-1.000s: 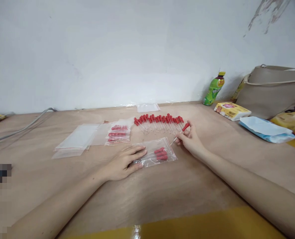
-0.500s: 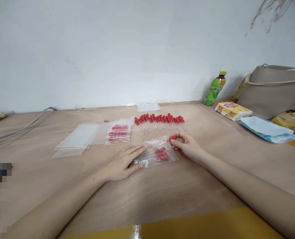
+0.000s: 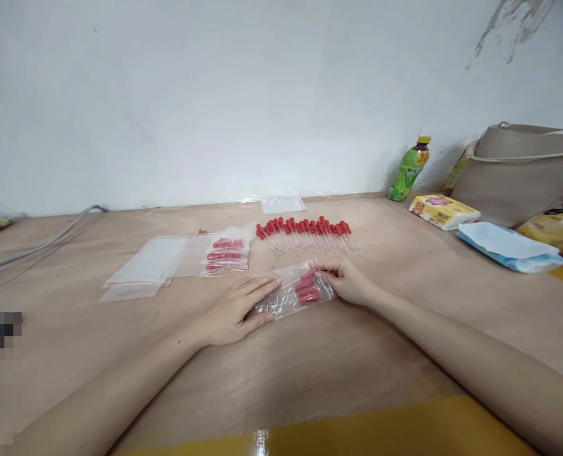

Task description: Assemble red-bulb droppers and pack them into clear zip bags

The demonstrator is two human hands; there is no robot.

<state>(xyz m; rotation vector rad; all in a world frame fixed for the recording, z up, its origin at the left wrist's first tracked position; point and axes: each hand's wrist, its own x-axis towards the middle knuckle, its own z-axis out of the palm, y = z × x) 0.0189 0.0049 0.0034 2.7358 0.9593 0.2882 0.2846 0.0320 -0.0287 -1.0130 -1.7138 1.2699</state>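
Note:
My left hand (image 3: 238, 310) lies flat with its fingers spread, pressing the left part of a clear zip bag (image 3: 281, 310) onto the table. Inside the bag are several droppers with red bulbs (image 3: 308, 294); their bulbs point right. At the bag's mouth, on the right, my right hand (image 3: 350, 278) has its fingers curled and closed on the edge by the red zip line. Whether its fingertips also touch the uppermost bulb is hidden. Just beyond the bag lies a row of loose red-bulbed droppers (image 3: 304, 234).
Filled bags of droppers (image 3: 227, 256) overlap left of the row, beside flat zip bags (image 3: 148, 263). Another flat bag (image 3: 284, 204) lies by the wall. At right are a green bottle (image 3: 408, 171), a yellow tissue pack (image 3: 442, 211), a blue-white pack (image 3: 512, 247) and a grey bag (image 3: 523, 171).
My right hand has moved left to the bag's mouth. The dropper it held by the bulb has slid inside the bag, above the others. My left hand has stayed in place.

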